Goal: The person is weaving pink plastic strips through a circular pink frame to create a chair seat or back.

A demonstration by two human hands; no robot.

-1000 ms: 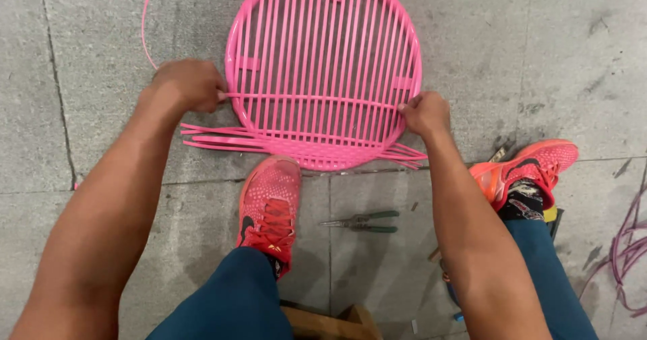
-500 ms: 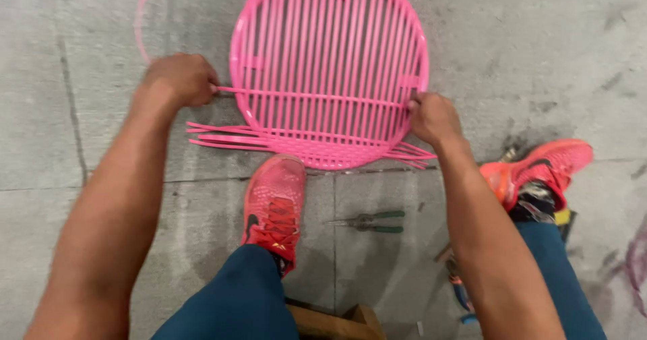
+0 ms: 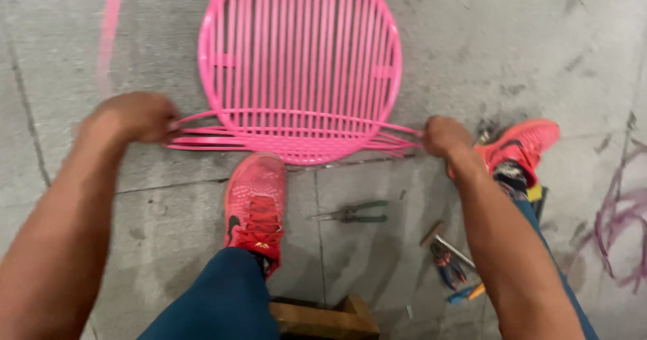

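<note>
A round pink frame (image 3: pixel 300 64) strung with parallel pink cords lies flat on the concrete floor ahead of me. Several pink cross cords (image 3: pixel 296 138) run side to side over its near edge. My left hand (image 3: pixel 131 116) is closed on the left ends of those cords, well outside the frame's left rim. On the other side, my right hand (image 3: pixel 443 135) grips the right ends, just past the rim. The cords look stretched between both hands. My red left shoe (image 3: pixel 256 198) sits just below the frame's near edge.
Green-handled pliers (image 3: pixel 354 212) lie on the floor between my feet. More hand tools (image 3: pixel 448 259) lie by my right leg, near my red right shoe (image 3: pixel 519 144). A wooden stool edge (image 3: pixel 323 316) shows below. Loose purple cord (image 3: pixel 620 225) lies at right, a pink cord (image 3: pixel 108 30) at upper left.
Both hands have moved outward, away from the frame's rim, drawing the cross cords wider and tighter. The view has shifted, so the frame sits higher and more to the left.
</note>
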